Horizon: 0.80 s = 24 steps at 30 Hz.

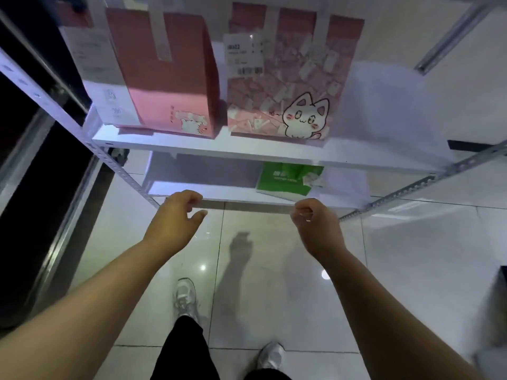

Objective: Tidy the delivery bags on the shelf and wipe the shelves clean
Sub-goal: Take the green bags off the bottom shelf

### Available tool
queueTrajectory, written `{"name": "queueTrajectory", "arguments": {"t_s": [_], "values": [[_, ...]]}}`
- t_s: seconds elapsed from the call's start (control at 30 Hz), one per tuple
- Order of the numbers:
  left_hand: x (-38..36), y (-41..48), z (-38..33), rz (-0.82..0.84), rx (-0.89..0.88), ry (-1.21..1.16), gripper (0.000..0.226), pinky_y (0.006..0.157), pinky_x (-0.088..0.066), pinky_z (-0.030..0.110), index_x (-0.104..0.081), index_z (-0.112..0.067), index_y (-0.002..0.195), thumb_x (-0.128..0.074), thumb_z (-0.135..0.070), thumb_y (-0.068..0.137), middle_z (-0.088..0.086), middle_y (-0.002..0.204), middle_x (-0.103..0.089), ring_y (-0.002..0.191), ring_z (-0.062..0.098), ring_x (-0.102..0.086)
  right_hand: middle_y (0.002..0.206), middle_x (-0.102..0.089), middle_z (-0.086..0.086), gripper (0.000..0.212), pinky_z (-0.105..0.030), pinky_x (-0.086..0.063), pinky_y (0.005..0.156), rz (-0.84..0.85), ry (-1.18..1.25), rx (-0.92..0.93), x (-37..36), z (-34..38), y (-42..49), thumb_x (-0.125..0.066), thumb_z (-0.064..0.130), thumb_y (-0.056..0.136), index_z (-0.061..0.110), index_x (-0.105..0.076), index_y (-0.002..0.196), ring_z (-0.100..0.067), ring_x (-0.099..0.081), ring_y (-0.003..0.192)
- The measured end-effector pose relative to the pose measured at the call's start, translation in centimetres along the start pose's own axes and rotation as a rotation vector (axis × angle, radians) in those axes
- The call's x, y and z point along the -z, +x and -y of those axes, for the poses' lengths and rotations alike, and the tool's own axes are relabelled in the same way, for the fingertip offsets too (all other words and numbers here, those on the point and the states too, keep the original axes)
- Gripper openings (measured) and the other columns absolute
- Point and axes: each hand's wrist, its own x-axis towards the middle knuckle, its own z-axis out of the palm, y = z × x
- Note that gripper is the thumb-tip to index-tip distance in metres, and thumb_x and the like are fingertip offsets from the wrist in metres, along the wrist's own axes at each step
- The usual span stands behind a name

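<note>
- Two pink delivery bags stand upright on the upper shelf (247, 152): a plain pink bag (170, 78) at left, turned at an angle, and a cat-print bag (288, 86) at right, facing front with a white receipt label (244, 54) on its upper face. Narrow gap between them; cannot tell if they touch.
- A white paper slip (96, 72) is stuck along the plain bag's left side.
- A green bag (288, 179) sits on the lower shelf (192, 192), tilted, partly hidden under the upper board.
- Judgement: bags look like stiff paper, light, likely to crease or tip if pushed high up. Best hold is at the flat handles on top, or both side walls low down; contents unknown, so keep upright.
- Left hand (175, 215): fingers loosely curled, thumb apart, holding nothing.
- Right hand (312, 220): fingers curled into a loose fist; seems to hold nothing, though the palm side is hidden.
- Both hands hover in front of the lower shelf edge, well apart from the pink bags.
- No cloth visible. Glossy tiled floor (274, 270) below; metal rack upright (425, 182) at right.
</note>
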Motion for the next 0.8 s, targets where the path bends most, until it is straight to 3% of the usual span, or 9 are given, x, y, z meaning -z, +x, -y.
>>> {"name": "queueTrajectory", "arguments": {"t_s": [0.17, 0.33, 0.67, 0.8], "values": [[-7.0, -2.3, -1.8, 0.047, 0.006, 0.026, 0.031, 0.080, -0.042, 0.028, -0.058, -0.017, 0.116, -0.064, -0.026, 0.087, -0.002, 0.111, -0.057, 0.095, 0.014, -0.056, 0.102, -0.064, 0.000, 0.019, -0.026, -0.042, 0.077, 0.004, -0.086, -0.020, 2.8, -7.0, -0.4, -0.061, 0.026, 0.087, 0.015, -0.061, 0.102, -0.018, -0.059, 0.093], [-12.6, -1.0, -1.8, 0.123, -0.002, 0.054, 0.028, 0.078, -0.039, 0.025, -0.058, -0.020, 0.113, -0.063, -0.027, 0.087, -0.002, 0.112, -0.058, 0.092, 0.012, -0.055, 0.100, -0.064, 0.004, 0.020, -0.023, -0.039, 0.074, -0.020, -0.098, -0.093, 3.1, -12.7, 1.5, -0.062, 0.029, 0.087, 0.018, -0.061, 0.103, -0.011, -0.056, 0.086], [-23.5, 11.5, 4.2, 0.167, -0.091, 0.151, 0.024, 0.078, -0.043, 0.029, -0.058, -0.017, 0.109, -0.063, -0.026, 0.087, -0.002, 0.107, -0.058, 0.095, 0.017, -0.058, 0.103, -0.065, 0.002, 0.021, -0.026, -0.045, 0.076, -0.063, -0.112, -0.150, -6.2, -22.4, 12.2, -0.062, 0.030, 0.087, 0.017, -0.060, 0.105, -0.012, -0.057, 0.087], [-27.8, 17.0, 7.0, 0.124, -0.104, 0.124, 0.036, 0.080, -0.042, 0.029, -0.056, -0.017, 0.120, -0.064, -0.026, 0.086, 0.001, 0.113, -0.059, 0.095, 0.018, -0.057, 0.105, -0.066, -0.004, 0.023, -0.026, -0.041, 0.073, -0.093, -0.135, -0.120, -10.2, -25.6, 16.6, -0.059, 0.026, 0.088, 0.016, -0.059, 0.109, -0.019, -0.059, 0.091]]}}
